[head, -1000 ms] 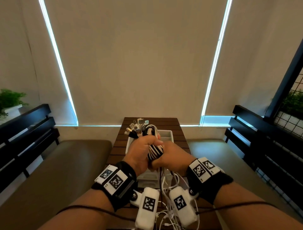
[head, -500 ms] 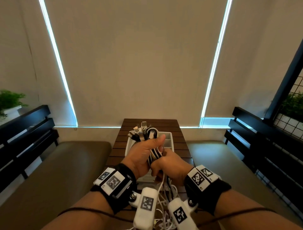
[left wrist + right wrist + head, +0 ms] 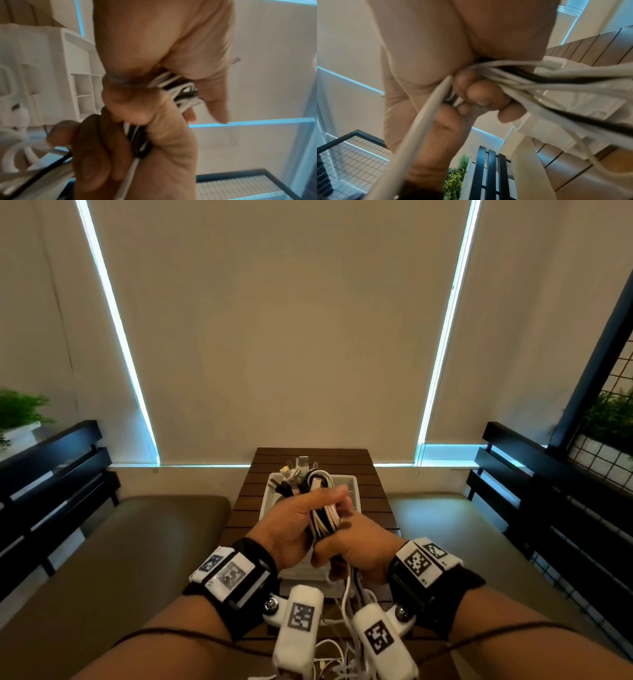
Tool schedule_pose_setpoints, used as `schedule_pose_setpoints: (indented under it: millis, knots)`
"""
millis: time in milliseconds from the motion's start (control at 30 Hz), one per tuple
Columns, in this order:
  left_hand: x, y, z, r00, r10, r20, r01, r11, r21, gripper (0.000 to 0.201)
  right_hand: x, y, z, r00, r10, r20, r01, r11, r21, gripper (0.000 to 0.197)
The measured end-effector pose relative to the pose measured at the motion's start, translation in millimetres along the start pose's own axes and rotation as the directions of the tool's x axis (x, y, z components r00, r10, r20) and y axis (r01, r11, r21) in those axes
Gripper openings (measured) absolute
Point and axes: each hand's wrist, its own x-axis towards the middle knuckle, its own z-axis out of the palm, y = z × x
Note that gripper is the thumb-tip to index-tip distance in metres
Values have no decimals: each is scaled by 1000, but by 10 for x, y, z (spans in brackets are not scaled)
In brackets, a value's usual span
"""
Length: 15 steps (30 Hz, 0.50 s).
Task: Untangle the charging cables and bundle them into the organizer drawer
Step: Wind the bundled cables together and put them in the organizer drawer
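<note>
I hold a bundle of black and white charging cables [image 3: 323, 517] upright between both hands, above the white organizer drawer [image 3: 353, 486] on the slatted wooden table [image 3: 342, 457]. My left hand [image 3: 305, 517] grips the upper part, its thumb lying across the strands. Just below it, my right hand [image 3: 352, 546] is clenched round the same cables. Several plugs [image 3: 298, 470] stick out at the top. In the left wrist view the cable strands [image 3: 178, 88] run between both fists beside the drawer [image 3: 51, 65]. In the right wrist view the cables [image 3: 539, 78] pass under curled fingers [image 3: 481, 94].
Loose cable tails [image 3: 346, 597] hang from my right fist onto a heap of white cables [image 3: 329, 652] at the table's near edge. Cushioned benches [image 3: 120, 542] with black slatted backs flank the table. A wire grid panel [image 3: 613, 419] and plants stand at the right.
The left thumb has lifted off the fist and now lies stretched across the bundle. The right hand has slid a little lower on the cables. The bundle stays over the drawer.
</note>
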Motion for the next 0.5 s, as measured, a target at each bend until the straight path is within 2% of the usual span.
schedule_pose_setpoints:
  millis: [67,167,333,500]
  knots:
    - [6,-26,-6,995,81,65,-71,986,-153,65,-7,19,4,999,-21,-24,20,999,-43,22]
    - [16,-77,42,989,137,54,-116,951,-287,54,-22,13,-10,999,-5,-46,2,998,-64,20]
    - [46,-98,160,986,88,-143,-119,966,-230,29,-51,1,-31,999,9,-32,-10,998,-61,21]
    - [23,-122,211,980,82,-179,-108,984,-141,26,-51,10,-36,999,34,28,-34,999,-17,24]
